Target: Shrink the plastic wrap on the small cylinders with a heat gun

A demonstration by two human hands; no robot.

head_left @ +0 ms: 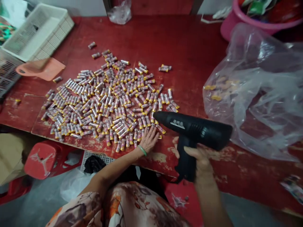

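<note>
Right grip (196,157) clamped on black heat gun (196,129), long body lying sideways, nozzle pointing left toward small wrapped tubes (106,104). Left grip (148,140) open, flat on tubes.

Left hand (149,140): palm down, fingers spread, pointing far. Left forearm (115,171): slanting from near toward far right. Right hand (197,156): raised, fingers (193,152) curled closed. Right forearm (207,192): rising from the near edge

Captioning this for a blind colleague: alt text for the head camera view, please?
A person's right hand grips a black heat gun over a red table; the left hand rests against a spread of small wrapped tubes.
</note>
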